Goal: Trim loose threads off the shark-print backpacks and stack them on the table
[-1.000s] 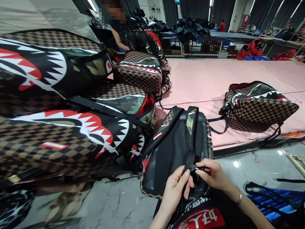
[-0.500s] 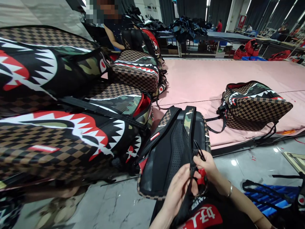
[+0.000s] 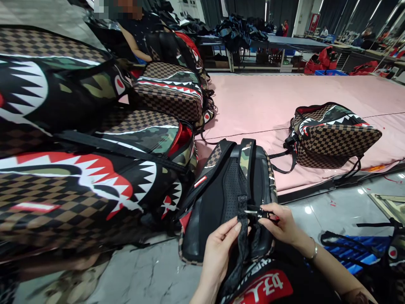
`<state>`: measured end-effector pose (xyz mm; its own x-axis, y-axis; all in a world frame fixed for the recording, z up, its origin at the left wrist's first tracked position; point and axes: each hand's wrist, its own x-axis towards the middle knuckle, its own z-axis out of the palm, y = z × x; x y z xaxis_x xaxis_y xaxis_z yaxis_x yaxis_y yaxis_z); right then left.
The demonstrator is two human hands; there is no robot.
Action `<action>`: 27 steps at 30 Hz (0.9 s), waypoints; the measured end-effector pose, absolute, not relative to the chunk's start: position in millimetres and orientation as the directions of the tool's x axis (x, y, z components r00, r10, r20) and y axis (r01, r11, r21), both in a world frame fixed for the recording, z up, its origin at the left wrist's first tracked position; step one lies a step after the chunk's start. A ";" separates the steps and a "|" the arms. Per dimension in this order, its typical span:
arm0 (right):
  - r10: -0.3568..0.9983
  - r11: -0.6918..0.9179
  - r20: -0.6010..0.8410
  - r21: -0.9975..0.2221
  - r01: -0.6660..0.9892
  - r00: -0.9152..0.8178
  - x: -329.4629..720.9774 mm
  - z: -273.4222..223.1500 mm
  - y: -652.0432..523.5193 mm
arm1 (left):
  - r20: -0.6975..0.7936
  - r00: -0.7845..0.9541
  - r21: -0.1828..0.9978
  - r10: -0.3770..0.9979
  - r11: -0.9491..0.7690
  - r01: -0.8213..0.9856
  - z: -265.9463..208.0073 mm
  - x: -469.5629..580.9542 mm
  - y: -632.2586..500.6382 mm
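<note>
A backpack (image 3: pixel 218 211) lies in front of me with its black padded back and two shoulder straps facing up. Its black webbing strap (image 3: pixel 243 230) is pinched between the thumb and fingers of my left hand (image 3: pixel 221 240). Closed around small thread snips (image 3: pixel 264 213), my right hand (image 3: pixel 281 223) is just right of that strap. The bright blades point left at the webbing's edge; whether they touch it I cannot tell.
Large checked backpacks with shark-mouth prints (image 3: pixel 72 185) are piled on the left. Another backpack (image 3: pixel 335 135) stands on the pink-covered table (image 3: pixel 249 101). A person's arm (image 3: pixel 134 44) shows behind the pile. Blue material (image 3: pixel 363 253) with black straps is at lower right.
My hands have moved apart and the webbing now hangs straighter between them. The snips have swung from pointing up to pointing left at the strap. The view has shifted slightly right.
</note>
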<state>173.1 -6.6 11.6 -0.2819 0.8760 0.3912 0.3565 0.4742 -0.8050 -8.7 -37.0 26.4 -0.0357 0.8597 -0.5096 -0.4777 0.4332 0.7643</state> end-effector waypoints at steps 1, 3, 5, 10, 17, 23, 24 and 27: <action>0.833 0.546 0.433 -0.747 0.380 -0.345 177.8 12.7 -6.0 | -0.512 -0.028 0.762 0.858 0.440 -0.475 27.5 -8.5 -36.7; 0.773 0.626 0.449 -0.658 0.419 -0.449 185.0 14.5 -3.2 | -0.516 -0.021 0.763 0.856 0.448 -0.466 29.7 -7.7 -36.5; 0.745 0.653 0.412 -0.615 0.443 -0.525 189.3 15.9 0.2 | -0.515 -0.025 0.769 0.857 0.449 -0.455 32.2 -6.8 -36.7; 0.717 0.665 0.371 -0.617 0.420 -0.590 191.3 21.3 5.8 | -0.526 0.007 0.755 0.850 0.471 -0.456 35.0 -6.2 -39.4; 0.715 0.643 0.362 -0.677 0.359 -0.598 191.5 28.0 8.7 | -0.521 0.034 0.746 0.853 0.474 -0.468 33.9 -5.9 -39.3; 0.712 0.626 0.327 -0.696 0.351 -0.621 194.1 28.8 9.3 | -0.520 0.038 0.755 0.853 0.480 -0.447 34.3 -6.0 -40.0; 0.715 0.621 0.327 -0.702 0.348 -0.617 193.9 28.5 9.4 | -0.518 0.033 0.759 0.855 0.477 -0.443 33.9 -6.0 -40.4; 0.731 0.596 0.323 -0.732 0.331 -0.601 192.9 27.5 9.3 | -0.520 0.028 0.765 0.854 0.480 -0.429 33.5 -6.4 -41.0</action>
